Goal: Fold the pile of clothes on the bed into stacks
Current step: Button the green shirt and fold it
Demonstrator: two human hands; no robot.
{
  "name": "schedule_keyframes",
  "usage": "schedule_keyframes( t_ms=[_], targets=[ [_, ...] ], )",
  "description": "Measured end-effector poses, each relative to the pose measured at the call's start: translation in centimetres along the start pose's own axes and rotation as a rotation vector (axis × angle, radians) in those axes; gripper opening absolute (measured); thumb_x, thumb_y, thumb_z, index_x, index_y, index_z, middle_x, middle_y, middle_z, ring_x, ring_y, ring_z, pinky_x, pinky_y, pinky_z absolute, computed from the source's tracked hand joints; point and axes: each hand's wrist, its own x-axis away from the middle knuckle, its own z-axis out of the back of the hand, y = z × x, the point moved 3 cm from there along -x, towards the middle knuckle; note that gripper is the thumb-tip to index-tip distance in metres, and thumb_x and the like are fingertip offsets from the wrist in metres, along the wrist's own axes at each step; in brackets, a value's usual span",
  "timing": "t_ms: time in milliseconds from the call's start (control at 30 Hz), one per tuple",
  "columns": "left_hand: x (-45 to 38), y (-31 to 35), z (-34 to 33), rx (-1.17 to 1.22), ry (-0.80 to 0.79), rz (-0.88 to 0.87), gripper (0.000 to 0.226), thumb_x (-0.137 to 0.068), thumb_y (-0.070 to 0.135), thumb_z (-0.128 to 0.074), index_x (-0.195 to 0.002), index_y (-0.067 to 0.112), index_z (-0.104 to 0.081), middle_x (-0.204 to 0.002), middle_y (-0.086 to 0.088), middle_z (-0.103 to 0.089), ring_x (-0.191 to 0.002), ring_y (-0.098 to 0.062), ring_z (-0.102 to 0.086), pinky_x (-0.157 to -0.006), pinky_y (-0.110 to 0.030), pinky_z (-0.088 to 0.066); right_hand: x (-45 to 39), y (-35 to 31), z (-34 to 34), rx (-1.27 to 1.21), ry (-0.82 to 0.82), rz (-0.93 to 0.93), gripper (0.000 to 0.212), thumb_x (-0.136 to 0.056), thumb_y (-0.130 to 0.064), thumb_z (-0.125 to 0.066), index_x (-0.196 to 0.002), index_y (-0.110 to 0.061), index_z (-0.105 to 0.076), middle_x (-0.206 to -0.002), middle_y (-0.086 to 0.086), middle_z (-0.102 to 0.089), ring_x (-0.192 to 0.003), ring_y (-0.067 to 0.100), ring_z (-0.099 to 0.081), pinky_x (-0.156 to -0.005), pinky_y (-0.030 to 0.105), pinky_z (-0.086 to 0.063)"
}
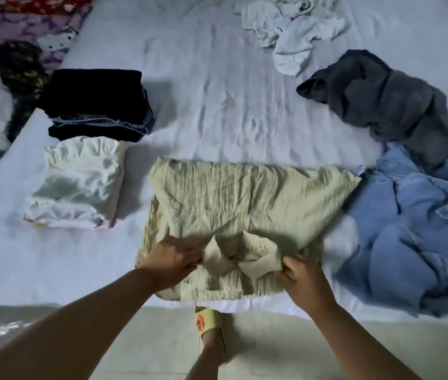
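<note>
A beige crinkled shirt (239, 198) lies spread flat on the white bed sheet (217, 105), near the front edge. My left hand (172, 259) pinches the left end of its rolled collar. My right hand (304, 275) grips the right end of that collar. To the left sit a folded white ruffled garment (80, 185) and, behind it, a stack of folded dark clothes (99, 105). Unfolded on the right lie a light blue shirt (420, 242), a dark grey garment (382, 102) and, farther back, crumpled white clothes (291, 31).
Patterned purple and dark bedding (11, 45) is bunched at the far left. The bed's front edge runs just below the beige shirt. Below it is pale floor with my foot in a yellow slipper (207, 322).
</note>
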Motion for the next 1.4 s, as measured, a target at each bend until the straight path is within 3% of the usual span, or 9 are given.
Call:
schedule_keyframes(
  t_ms=[100, 267, 367, 467, 600, 800, 1033, 1300, 1400],
  targets=[
    [2.0, 0.5, -1.4, -0.051, -0.513, 0.100, 0.039, -0.083, 0.017, -0.059, -0.117, 0.034, -0.063, -0.137, 0.006, -0.049, -0.126, -0.017, -0.047, -0.101, -0.032, -0.042, 1.7, 0.5, -0.1, 0.156, 0.032, -0.082, 0.029, -0.061, 0.001, -0.068, -0.054, -0.015, -0.046, -0.055, 0.004, -0.053, -0.050, 0.027, -0.053, -0.050, 0.025, -0.032],
    [2.0, 0.3, 0.3, 0.132, -0.015, 0.219, 0.020, -0.071, 0.016, -0.051, -0.074, 0.021, -0.071, -0.072, 0.004, -0.067, -0.065, -0.019, -0.066, -0.051, -0.031, -0.056, 1.7, -1.0, 0.5, 0.171, 0.279, -0.026, 0.019, -0.072, -0.014, -0.047, -0.072, -0.008, -0.066, -0.073, 0.009, -0.061, -0.067, 0.033, -0.056, -0.060, 0.037, -0.046],
    [0.4, 0.5, -0.2, 0.129, 0.049, 0.300, 0.039, -0.088, 0.030, -0.038, -0.110, 0.017, -0.067, -0.115, -0.007, -0.066, -0.103, -0.028, -0.064, -0.082, -0.040, -0.055, 0.5, -1.3, -0.5, 0.128, 0.282, -0.008, 0.037, -0.084, -0.024, -0.042, -0.101, -0.010, -0.072, -0.110, 0.014, -0.065, -0.103, 0.038, -0.056, -0.085, 0.046, -0.045],
    [-1.0, 1.8, -2.5, 0.067, -0.271, 0.254, 0.065, -0.090, 0.062, -0.003, -0.148, 0.037, -0.017, -0.158, -0.004, -0.002, -0.145, -0.027, -0.002, -0.116, -0.046, -0.004, 0.4, -0.4, -3.0, 0.164, 0.084, 0.096, 0.041, -0.086, -0.030, -0.042, -0.117, -0.019, -0.067, -0.134, 0.012, -0.054, -0.124, 0.036, -0.045, -0.098, 0.045, -0.035],
    [-1.4, 3.5, -4.1, 0.062, -0.643, 0.111, 0.088, -0.064, 0.069, 0.007, -0.147, 0.045, -0.009, -0.159, 0.005, 0.005, -0.146, -0.020, 0.004, -0.115, -0.041, -0.011, 0.5, 0.2, -3.8, 0.200, -0.086, 0.141, 0.033, -0.080, -0.034, -0.047, -0.097, -0.022, -0.072, -0.111, 0.005, -0.068, -0.098, 0.029, -0.065, -0.084, 0.042, -0.049],
    [-6.8, -1.2, -1.3, 0.021, -0.312, 0.181, 0.062, -0.081, 0.058, -0.031, -0.121, 0.021, -0.060, -0.132, -0.010, -0.054, -0.114, -0.030, -0.057, -0.091, -0.044, -0.047, -4.4, -0.1, -0.2, 0.189, 0.215, -0.087, 0.044, -0.080, -0.031, -0.043, -0.106, -0.005, -0.067, -0.115, 0.019, -0.062, -0.103, 0.038, -0.059, -0.084, 0.049, -0.050],
    [-14.9, -3.6, -1.6, 0.087, -0.238, 0.307, 0.070, -0.087, 0.050, -0.042, -0.146, 0.016, -0.028, -0.155, -0.006, -0.017, -0.144, -0.023, -0.010, -0.115, -0.042, -0.017, -3.9, 5.4, 1.6, -0.088, 0.524, -0.823, 0.026, -0.079, -0.007, -0.056, -0.101, 0.005, -0.062, -0.101, 0.028, -0.060, -0.096, 0.043, -0.055, -0.081, 0.045, -0.043],
    [-25.0, 5.5, -4.6, -0.013, -0.384, 0.042, 0.070, -0.096, 0.051, -0.035, -0.151, 0.014, -0.011, -0.159, -0.002, 0.005, -0.145, -0.019, 0.011, -0.116, -0.048, 0.010, -1.1, 6.1, 0.8, -0.025, 0.566, -0.692, 0.031, -0.059, 0.015, -0.076, -0.087, 0.006, -0.066, -0.079, 0.022, -0.065, -0.076, 0.038, -0.064, -0.074, 0.025, -0.037],
    [-28.6, 9.4, -5.3, 0.097, -0.295, -0.049, 0.072, -0.093, 0.051, -0.044, -0.150, 0.019, -0.016, -0.159, -0.005, -0.006, -0.146, -0.021, 0.000, -0.117, -0.043, 0.000, 0.0, 5.8, 0.1, -0.059, 0.575, -0.671, 0.023, -0.063, 0.008, -0.073, -0.083, -0.001, -0.067, -0.075, 0.014, -0.065, -0.070, 0.033, -0.063, -0.069, 0.025, -0.040]
  ],
)
